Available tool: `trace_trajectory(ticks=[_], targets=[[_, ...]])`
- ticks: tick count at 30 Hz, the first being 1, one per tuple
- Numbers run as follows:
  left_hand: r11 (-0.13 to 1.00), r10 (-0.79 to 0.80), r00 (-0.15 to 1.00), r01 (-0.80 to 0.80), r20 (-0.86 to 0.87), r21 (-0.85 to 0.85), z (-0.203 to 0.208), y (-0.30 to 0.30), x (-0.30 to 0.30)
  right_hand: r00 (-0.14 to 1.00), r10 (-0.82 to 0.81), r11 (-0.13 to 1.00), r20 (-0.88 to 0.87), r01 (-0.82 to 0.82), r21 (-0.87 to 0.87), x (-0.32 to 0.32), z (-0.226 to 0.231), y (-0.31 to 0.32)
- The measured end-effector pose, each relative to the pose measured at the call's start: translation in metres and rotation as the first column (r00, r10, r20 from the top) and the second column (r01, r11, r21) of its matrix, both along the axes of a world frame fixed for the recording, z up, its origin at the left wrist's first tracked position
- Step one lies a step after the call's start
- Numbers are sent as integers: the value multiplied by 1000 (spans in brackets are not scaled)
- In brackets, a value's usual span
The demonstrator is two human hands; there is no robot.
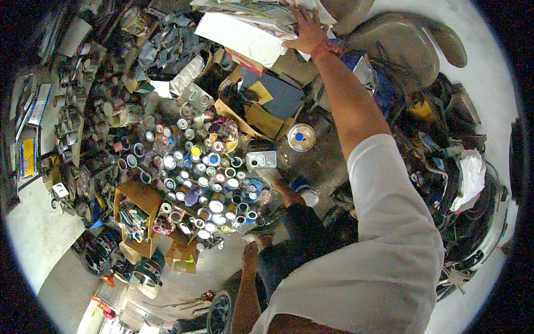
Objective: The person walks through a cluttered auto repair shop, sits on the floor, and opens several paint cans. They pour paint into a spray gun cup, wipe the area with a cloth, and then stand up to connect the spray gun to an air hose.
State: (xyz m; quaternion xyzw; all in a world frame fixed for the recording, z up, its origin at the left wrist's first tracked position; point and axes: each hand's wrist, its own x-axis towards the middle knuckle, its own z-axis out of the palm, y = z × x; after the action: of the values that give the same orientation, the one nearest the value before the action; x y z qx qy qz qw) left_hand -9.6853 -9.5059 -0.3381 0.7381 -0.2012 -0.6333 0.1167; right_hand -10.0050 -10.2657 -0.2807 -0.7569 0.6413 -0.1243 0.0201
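Observation:
My right arm stretches far forward, with a red cord around the wrist. My right hand (307, 34) lies on a stack of newspapers and papers (267, 22), fingers spread and touching the sheets. A white sheet (236, 38) forms the near left part of the stack. My left hand (250, 257) hangs low beside my leg, near a bare foot; its fingers are too small and dark to make out. Below the stack lie opened cardboard pieces (264, 119) and a dark flat panel (278, 92).
Many paint cans and jars (194, 178) crowd the floor at centre left. A rectangular metal can (261, 160) and a large round can (301, 137) stand near my feet. A cardboard box (136, 209) holds tubes. Brown plastic chairs (395, 47) stand far right; a white bag (470, 175) rests on clutter.

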Motion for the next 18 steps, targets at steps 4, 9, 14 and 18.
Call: trace_trajectory(ticks=[4, 9, 14, 18], targets=[[832, -379, 912, 409, 155, -374, -19, 8, 23, 990, 124, 984, 68, -131, 123, -15, -31, -30], [583, -628, 661, 749, 411, -313, 13, -245, -21, 998, 64, 992, -8, -63, 112, -21, -50, -38], [-3, -456, 325, 931, 829, -366, 37, -565, -127, 996, 85, 993, 7, -85, 77, -14, -39, -26], [-84, -253, 311, 936, 916, -341, 21, -699, -177, 992, 112, 994, 55, -112, -14, -11, -16, -26]])
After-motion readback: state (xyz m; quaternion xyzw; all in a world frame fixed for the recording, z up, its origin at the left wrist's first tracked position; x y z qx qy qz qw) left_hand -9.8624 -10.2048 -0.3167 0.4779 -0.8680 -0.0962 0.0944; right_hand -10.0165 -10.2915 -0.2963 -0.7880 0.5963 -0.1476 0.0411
